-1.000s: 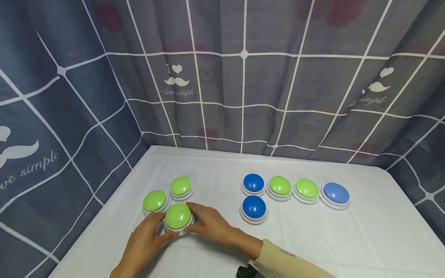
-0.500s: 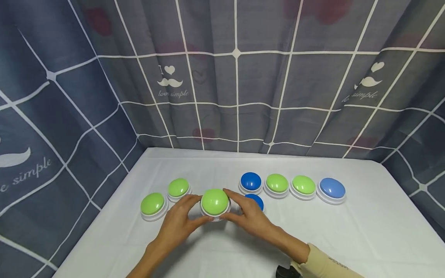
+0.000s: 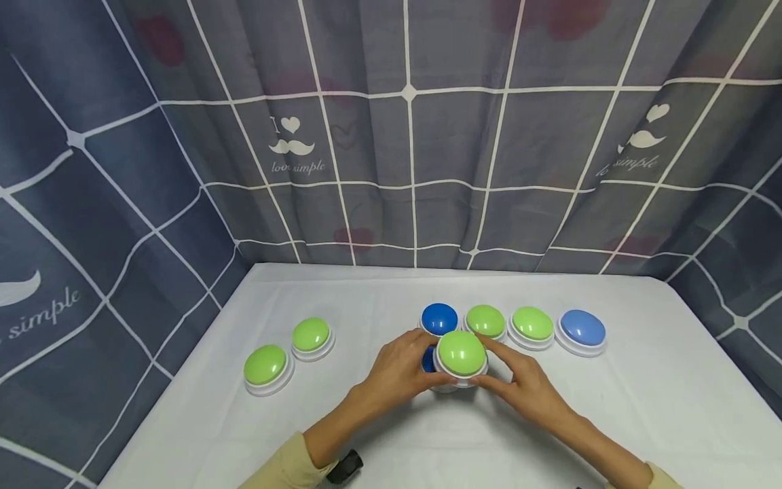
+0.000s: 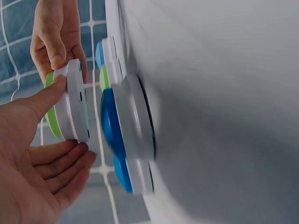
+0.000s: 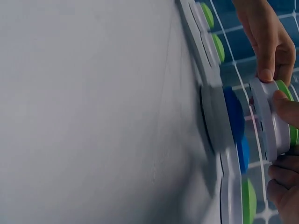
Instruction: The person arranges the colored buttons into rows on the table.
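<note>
Between both hands hangs a green-domed push button (image 3: 461, 354) with a white round base, lifted off the table. My left hand (image 3: 397, 370) pinches its left side, thumb at the front. On the right side, my right hand (image 3: 519, 373) pinches the same base with thumb and fingers. Both wrist views show the held button (image 4: 70, 102) raised above a blue push button (image 4: 112, 121) that stands on the table. In the head view that blue button (image 3: 428, 360) is mostly covered by the left hand and the held button.
Behind stands a row: another blue button (image 3: 440, 319), two green buttons (image 3: 485, 320) and a lighter blue button (image 3: 583, 329). Two more green buttons (image 3: 265, 365) sit at the left of the white table (image 3: 201, 435). A checked curtain (image 3: 366, 149) encloses the back and sides.
Both hands have lifted the green button from beside the two left green ones and carried it right, over to the front blue button. The other buttons stay put.
</note>
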The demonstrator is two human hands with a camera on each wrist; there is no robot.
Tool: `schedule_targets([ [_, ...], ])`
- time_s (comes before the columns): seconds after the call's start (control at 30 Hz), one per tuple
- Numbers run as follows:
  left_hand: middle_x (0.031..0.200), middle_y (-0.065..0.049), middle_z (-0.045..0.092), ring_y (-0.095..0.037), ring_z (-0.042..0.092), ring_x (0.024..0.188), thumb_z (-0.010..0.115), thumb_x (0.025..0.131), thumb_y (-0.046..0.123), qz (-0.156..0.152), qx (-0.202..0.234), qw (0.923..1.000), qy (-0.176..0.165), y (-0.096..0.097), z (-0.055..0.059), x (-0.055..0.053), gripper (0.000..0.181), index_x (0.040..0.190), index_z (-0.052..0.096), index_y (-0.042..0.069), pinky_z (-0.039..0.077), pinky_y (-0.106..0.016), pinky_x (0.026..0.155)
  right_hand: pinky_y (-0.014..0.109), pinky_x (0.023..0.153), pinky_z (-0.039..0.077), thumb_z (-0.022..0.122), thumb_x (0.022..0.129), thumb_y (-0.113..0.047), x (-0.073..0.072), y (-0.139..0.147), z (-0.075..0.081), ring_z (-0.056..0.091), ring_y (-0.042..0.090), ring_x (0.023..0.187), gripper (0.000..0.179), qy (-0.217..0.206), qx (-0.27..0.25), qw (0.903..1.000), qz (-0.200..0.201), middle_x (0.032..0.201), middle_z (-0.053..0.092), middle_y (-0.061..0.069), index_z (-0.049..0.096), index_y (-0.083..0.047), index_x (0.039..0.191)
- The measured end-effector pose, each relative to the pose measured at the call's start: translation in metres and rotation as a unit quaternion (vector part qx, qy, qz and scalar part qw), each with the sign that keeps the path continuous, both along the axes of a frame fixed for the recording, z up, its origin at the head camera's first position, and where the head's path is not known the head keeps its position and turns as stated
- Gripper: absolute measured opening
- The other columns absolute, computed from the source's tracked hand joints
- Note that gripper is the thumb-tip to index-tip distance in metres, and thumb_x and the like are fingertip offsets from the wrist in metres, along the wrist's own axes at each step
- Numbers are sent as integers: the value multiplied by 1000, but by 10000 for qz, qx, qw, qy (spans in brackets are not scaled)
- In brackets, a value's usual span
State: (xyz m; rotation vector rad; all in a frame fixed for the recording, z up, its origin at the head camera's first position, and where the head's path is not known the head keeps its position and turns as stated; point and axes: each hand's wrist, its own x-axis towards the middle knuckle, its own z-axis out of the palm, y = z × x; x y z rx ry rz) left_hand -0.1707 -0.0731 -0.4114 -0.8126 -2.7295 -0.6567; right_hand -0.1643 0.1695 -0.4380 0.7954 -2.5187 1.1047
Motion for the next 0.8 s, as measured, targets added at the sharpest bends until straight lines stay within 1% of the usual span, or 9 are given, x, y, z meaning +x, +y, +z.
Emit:
schedule_targets([
  [0.1, 113, 0, 66, -10, 61, 104, 81, 76, 54, -155, -363, 9992, -56, 21, 3, -11, 65, 121, 66, 10, 52, -28, 85, 32, 92, 49, 84, 80, -24, 4, 18, 5, 60, 23, 115, 67, 22, 195, 9993, -321, 134, 62, 7, 56, -10, 140],
  [0.17, 108, 1, 66, -8, 60, 98, 81, 75, 57, -246, -540, 9982, -10, 32, 2, -18, 64, 118, 68, 11, 52, -26, 80, 30, 89, 50, 85, 79, -24, 5, 28, 7, 61, 23, 112, 66, 26, 292, 9985, -467, 131, 63, 8, 58, -10, 138],
  [0.23, 104, 2, 66, -7, 59, 93, 81, 74, 58, -357, -634, 9973, 24, 41, 0, -23, 63, 116, 69, 12, 51, -24, 75, 34, 87, 51, 85, 78, -25, 6, 36, 9, 61, 24, 111, 66, -9, 355, 9979, -538, 130, 64, 8, 59, -11, 137],
  [0.3, 102, 3, 66, -5, 58, 89, 81, 74, 57, -492, -680, 9965, 56, 48, -3, -27, 63, 117, 69, 13, 49, -21, 72, 41, 86, 51, 86, 78, -28, 6, 43, 9, 61, 27, 112, 65, -40, 407, 9974, -590, 129, 65, 8, 60, -11, 135],
  [0.37, 105, 4, 67, -5, 59, 91, 82, 74, 56, -614, -695, 9956, 108, 53, -8, -30, 64, 121, 68, 15, 48, -20, 73, 47, 87, 50, 86, 77, -30, 5, 48, 8, 60, 30, 116, 65, -111, 441, 9970, -627, 129, 65, 6, 61, -12, 135],
  [0.43, 108, 4, 67, -5, 60, 94, 82, 74, 56, -721, -765, 9943, 170, 58, -12, -32, 65, 123, 67, 15, 49, -20, 75, 51, 87, 49, 86, 77, -31, 4, 52, 4, 60, 31, 116, 66, -188, 486, 9965, -648, 128, 66, 6, 61, -11, 134],
  [0.57, 115, 3, 67, -7, 62, 103, 81, 74, 56, -789, -1009, 9915, 250, 62, -21, -33, 69, 127, 65, 16, 50, -21, 80, 58, 89, 47, 86, 76, -33, 1, 55, -7, 60, 36, 116, 67, -464, 556, 9954, -626, 125, 66, 11, 61, -8, 133],
  [0.73, 107, 4, 67, -7, 63, 96, 81, 73, 56, -760, -1312, 9875, 428, 64, -25, -33, 63, 119, 69, 15, 49, -21, 77, 61, 92, 45, 85, 76, -37, 0, 53, -15, 58, 41, 118, 71, -758, 643, 9932, -602, 126, 65, 16, 60, -5, 133],
  [0.8, 100, 5, 67, -7, 62, 90, 81, 73, 57, -730, -1428, 9857, 523, 64, -25, -32, 59, 111, 71, 14, 48, -21, 73, 61, 93, 44, 85, 76, -38, 0, 51, -15, 57, 41, 119, 72, -825, 657, 9925, -619, 126, 64, 16, 59, -4, 133],
])
